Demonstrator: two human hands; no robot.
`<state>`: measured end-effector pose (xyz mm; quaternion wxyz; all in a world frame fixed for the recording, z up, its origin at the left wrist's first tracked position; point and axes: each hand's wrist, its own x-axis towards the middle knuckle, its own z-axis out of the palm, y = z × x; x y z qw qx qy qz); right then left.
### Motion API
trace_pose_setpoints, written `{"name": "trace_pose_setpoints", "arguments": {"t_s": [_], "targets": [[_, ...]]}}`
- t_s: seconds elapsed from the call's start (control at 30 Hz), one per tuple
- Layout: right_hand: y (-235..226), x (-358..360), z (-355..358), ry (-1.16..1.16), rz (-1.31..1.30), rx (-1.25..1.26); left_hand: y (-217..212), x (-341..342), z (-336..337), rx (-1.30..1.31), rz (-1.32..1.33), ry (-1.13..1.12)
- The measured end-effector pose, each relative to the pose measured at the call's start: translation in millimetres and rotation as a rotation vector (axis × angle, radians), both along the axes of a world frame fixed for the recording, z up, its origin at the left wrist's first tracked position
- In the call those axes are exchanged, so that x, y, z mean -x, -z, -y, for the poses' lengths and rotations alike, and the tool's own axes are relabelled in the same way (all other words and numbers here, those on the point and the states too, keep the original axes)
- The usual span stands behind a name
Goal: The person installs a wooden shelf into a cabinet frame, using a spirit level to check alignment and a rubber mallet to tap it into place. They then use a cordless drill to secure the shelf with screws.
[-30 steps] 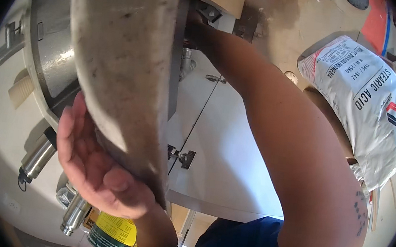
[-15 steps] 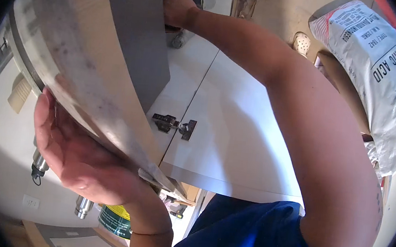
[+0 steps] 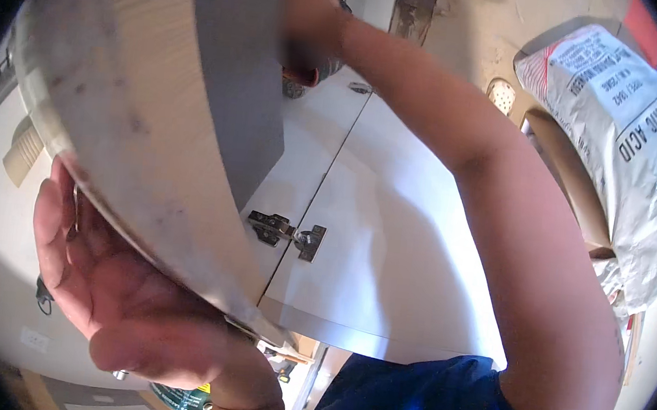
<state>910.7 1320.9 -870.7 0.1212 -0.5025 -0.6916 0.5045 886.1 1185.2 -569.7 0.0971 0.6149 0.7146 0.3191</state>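
My left hand (image 3: 138, 297) is beside the curved rim of a pale, stained wooden board (image 3: 146, 132), palm showing and fingers stretched out. A thin, shiny metal piece (image 3: 75, 212) lies against its fingers, too small to name. Far up, my right hand (image 3: 312, 18) is wrapped round a dark power tool (image 3: 301, 74) with orange trim; the hand is blurred and most of the tool is hidden. Next to it stands a grey panel (image 3: 234, 77). Below the right arm is a white cabinet door (image 3: 389, 234), joined by a metal hinge (image 3: 286, 232) to a white panel.
A large white printed sack (image 3: 610, 153) lies at the right, near a cardboard box (image 3: 568, 177) and a light perforated clog (image 3: 501, 95). A second hinge part (image 3: 359, 88) sits higher along the door seam. At lower left is a green tin (image 3: 179, 402).
My right hand and the tool have shifted slightly down and right in the picture. My left hand is a little lower and farther left. The whole view has shifted slightly too.
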Motion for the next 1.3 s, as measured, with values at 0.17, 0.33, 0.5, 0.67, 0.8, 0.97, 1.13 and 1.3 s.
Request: {"name": "trace_pose_setpoints", "arguments": {"t_s": [0.17, 0.33, 0.5, 0.67, 0.8, 0.97, 1.13, 1.3], "targets": [[-26, -18, -74, 0.252, 0.125, -0.225, -11, 20, 4, 0.034, 0.135, 0.139], [-17, -13, -93, 0.293, 0.248, -0.216, -12, 19, -3, 0.046, 0.107, 0.244], [-18, 7, -84, 0.292, 0.282, -0.233, -9, 19, -2, 0.035, 0.189, 0.159], [-15, 16, -52, 0.352, 0.356, -0.23, -16, 23, -3, 0.067, 0.155, 0.172], [-21, 16, -22, 0.391, 0.393, -0.232, -14, 36, -8, 0.024, -0.055, 0.425], [-38, -9, 55, 0.387, 0.34, -0.157, -10, 21, -5, -0.025, 0.026, 0.293], [-34, -91, 173, 0.278, 0.331, -0.32, -17, 19, 0, 0.032, 0.162, 0.197], [-74, -241, 262, 0.138, 0.253, -0.471, -21, 15, 3, -0.039, 0.15, 0.179]]}}
